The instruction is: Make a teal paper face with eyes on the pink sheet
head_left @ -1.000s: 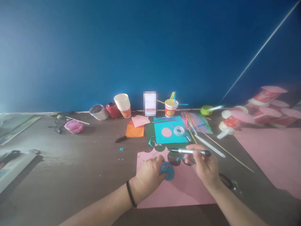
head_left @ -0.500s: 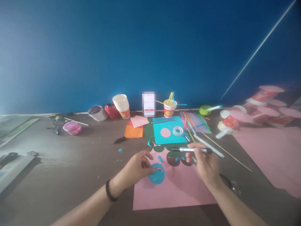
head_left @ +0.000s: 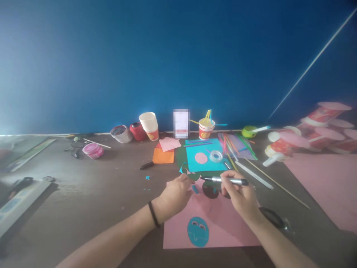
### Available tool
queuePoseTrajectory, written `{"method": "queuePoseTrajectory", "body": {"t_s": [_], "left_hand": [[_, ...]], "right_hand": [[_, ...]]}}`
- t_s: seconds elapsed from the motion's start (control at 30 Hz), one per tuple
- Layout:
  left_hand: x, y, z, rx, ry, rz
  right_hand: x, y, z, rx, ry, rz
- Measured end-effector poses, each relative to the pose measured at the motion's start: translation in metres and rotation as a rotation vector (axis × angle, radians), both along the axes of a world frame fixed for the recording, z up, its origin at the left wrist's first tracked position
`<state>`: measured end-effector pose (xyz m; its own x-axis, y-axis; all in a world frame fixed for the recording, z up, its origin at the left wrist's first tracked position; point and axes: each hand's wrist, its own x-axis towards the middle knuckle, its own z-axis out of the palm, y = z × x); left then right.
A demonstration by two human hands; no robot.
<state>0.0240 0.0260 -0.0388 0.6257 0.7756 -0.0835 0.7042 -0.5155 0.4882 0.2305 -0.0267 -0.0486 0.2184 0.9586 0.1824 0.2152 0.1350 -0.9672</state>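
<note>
My right hand (head_left: 241, 191) is closed around a silver and black marker (head_left: 227, 180), its dark tip pointing left above the scalloped edge of a pink paper sheet (head_left: 223, 227). My left hand (head_left: 175, 197) reaches over that sheet's upper left part, thumb and fingers apart, with nothing visible held. Beside its fingertips lies a small blue paper scrap (head_left: 195, 189). Nearer to me on the sheet rests a round blue paper face (head_left: 198, 232) with two cut-out eyes and a drawn zigzag line. Scissors (head_left: 275, 219) lie partly behind my right forearm.
At the back stand stacked paper cups (head_left: 149, 124), a cup of straws (head_left: 206, 129) and red yarn (head_left: 137, 131). A tape roll (head_left: 215, 156) rests on blue paper (head_left: 192, 163). A wooden stick (head_left: 279, 182) and joined cups (head_left: 320, 130) are at right; a black marker (head_left: 146, 165) lies left.
The blue paper face has shifted toward me on the pink sheet. My left hand has left it and moved forward to the small blue scrap. The right hand still holds the marker.
</note>
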Motion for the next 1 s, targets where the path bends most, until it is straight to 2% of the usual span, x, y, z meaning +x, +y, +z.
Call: {"method": "queuePoseTrajectory", "body": {"t_s": [0.1,0.2,0.47,0.57,0.73,0.87,1.0], "left_hand": [[0.012,0.010,-0.006,0.017,0.113,-0.126],[0.015,0.014,-0.005,-0.010,0.145,-0.113],[0.019,0.015,0.015,-0.048,0.206,-0.211],[0.018,0.015,0.015,-0.039,0.182,-0.200],[0.006,0.020,0.013,-0.029,0.083,-0.138],[-0.002,0.012,0.024,-0.110,-0.121,-0.076],[0.004,-0.005,0.029,-0.217,-0.107,-0.095]], "right_hand": [[0.002,0.001,-0.001,-0.002,-0.008,-0.020],[0.004,0.001,0.001,0.001,0.011,-0.016],[0.006,0.003,0.001,0.023,0.075,-0.049],[0.010,0.008,-0.004,0.006,0.224,-0.106],[0.021,0.017,-0.008,-0.028,0.622,-0.145],[0.029,0.021,-0.003,-0.022,0.841,-0.131],[0.042,0.023,0.008,0.039,0.926,-0.184]]}}
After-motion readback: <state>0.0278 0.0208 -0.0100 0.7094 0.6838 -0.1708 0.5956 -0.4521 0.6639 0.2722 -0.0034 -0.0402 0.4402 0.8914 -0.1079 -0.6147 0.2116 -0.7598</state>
